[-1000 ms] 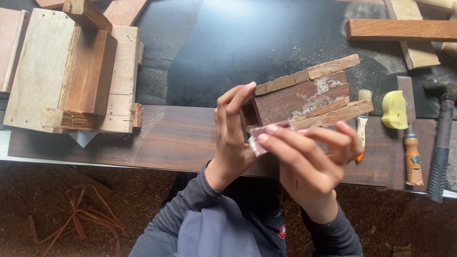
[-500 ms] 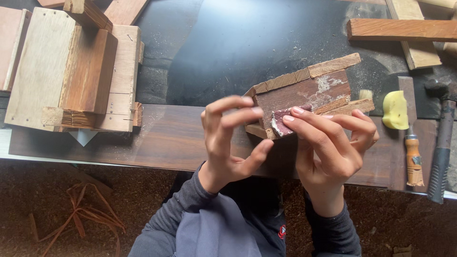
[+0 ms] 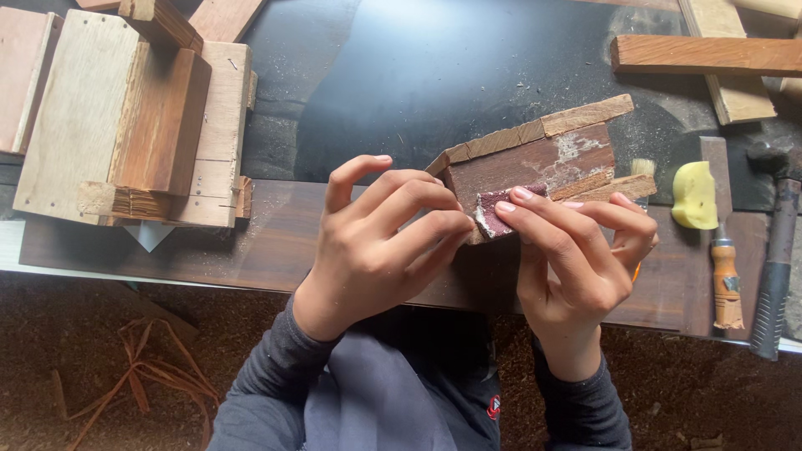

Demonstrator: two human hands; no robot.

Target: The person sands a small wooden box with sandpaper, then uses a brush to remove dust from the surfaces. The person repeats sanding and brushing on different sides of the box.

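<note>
**A:** What are the hands doing?

**B:** Seen from above, the left hand [image 3: 380, 242] curls its fingers around the near corner of a small wooden box [image 3: 535, 163] built of dark panels with pale edge strips. It steadies the box, which is tipped up on the dark workbench [image 3: 167, 242]. The right hand [image 3: 576, 259] pinches a folded scrap of reddish sandpaper [image 3: 497, 213] between thumb and fingertips, pressed flat against the box's front face.

**A:** So which step is this?

**B:** It looks like hand-sanding that face near the corner. The next stroke would call for firm, even pressure while the left hand braces the box.

**A:** Anything nearby?

**B:** A yellow sponge [image 3: 693, 194], a wooden-handled tool [image 3: 725, 284] and a hammer [image 3: 773, 267] lie to the right; a larger wooden box [image 3: 125, 117] sits at far left.
</note>
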